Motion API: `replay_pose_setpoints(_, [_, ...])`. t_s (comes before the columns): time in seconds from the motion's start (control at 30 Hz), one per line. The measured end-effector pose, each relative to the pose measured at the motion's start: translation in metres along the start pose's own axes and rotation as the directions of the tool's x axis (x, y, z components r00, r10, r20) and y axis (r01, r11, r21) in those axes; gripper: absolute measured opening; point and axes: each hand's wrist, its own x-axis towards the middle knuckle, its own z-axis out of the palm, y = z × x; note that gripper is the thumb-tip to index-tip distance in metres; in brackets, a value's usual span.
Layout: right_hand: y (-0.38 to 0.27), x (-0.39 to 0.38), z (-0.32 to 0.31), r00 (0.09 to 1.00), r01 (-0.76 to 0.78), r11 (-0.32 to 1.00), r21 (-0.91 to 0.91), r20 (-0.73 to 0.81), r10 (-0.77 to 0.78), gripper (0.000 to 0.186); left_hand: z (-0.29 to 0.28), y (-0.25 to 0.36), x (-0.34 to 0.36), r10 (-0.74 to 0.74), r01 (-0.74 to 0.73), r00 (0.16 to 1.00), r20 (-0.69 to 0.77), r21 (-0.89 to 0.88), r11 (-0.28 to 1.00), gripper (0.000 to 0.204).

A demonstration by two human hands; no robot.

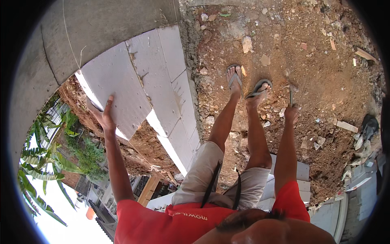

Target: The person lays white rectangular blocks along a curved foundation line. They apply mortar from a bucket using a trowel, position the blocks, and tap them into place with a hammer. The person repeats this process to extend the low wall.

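Observation:
A low wall of smooth, pale grey blocks [178, 89] runs along my left side, with thin mortar joints between its courses. On its top course, a large block [115, 85] sits against the grey concrete at the far end. My left hand [103, 116] grips the upper edge of that block, thumb on the near face and fingers over the bright top. Low on my right, my right hand [291, 112] is closed round the thin handle of a tool [291, 96]. The tool's head is blurred against the soil, so its kind is unclear.
A grey concrete surface [109, 20] borders the far end, with a thin string [67, 32] along it. Underfoot lies brown soil [321, 93] with stones and broken pieces. More pale blocks [298, 171] are stacked near my right leg. Plants [57, 162] grow beyond the wall.

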Motion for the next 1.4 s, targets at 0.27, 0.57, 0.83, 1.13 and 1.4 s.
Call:
replay_pose_setpoints(0.27, [-0.051, -0.144, -0.201, 0.946, 0.281, 0.956, 0.088, 0.143, -0.292, 0.041, -0.01, -0.03, 0.012, 0.123, -0.066, 0.985, -0.122, 0.394, 0.917, 0.124])
replay_pose_setpoints(0.57, [-0.311, -0.459, -0.392, 0.5, 0.824, 0.552, 0.124, 0.299, -0.813, 0.034, -0.041, 0.004, 0.009, -0.1, 0.09, 0.995, 0.026, 0.257, 0.962, 0.122])
replay_pose_setpoints(0.83, [-0.496, -0.676, -0.348, 0.169, 0.972, 0.085, -0.218, 0.398, -0.902, 0.037, -0.05, -0.02, -0.007, -0.248, 0.238, 0.964, 0.092, 0.104, 0.966, 0.121])
replay_pose_setpoints(1.13, [-0.648, -0.764, -0.225, 0.227, 0.774, -0.136, -0.618, 0.472, -0.852, 0.052, -0.069, -0.053, -0.008, -0.156, 0.174, 0.963, 0.221, -0.063, 0.983, 0.098])
replay_pose_setpoints(1.4, [-0.729, -0.691, -0.147, 0.303, 0.465, -0.487, -0.739, 0.65, -0.697, 0.047, -0.069, -0.053, -0.006, -0.124, 0.137, 0.978, 0.17, -0.066, 0.988, 0.091])
